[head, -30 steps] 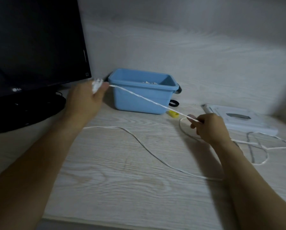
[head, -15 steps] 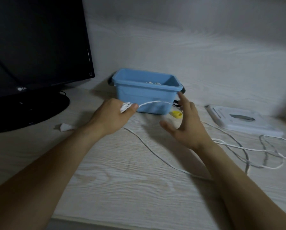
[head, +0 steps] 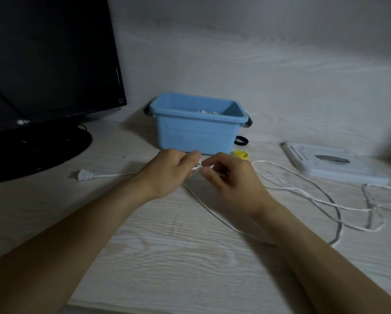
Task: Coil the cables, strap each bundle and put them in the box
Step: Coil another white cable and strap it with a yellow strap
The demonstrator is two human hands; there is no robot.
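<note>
Head view: left hand [head: 169,171] and right hand [head: 229,177] both pinch the white cable [head: 303,191] before the blue box [head: 196,132]; its loose length trails rightward, nearer the right hand.

Right hand [head: 231,177] has closed in, its fingers [head: 209,169] pinching the cable [head: 303,189].

One head-worn view looks forward and down, close over the desk [head: 167,257].
</note>
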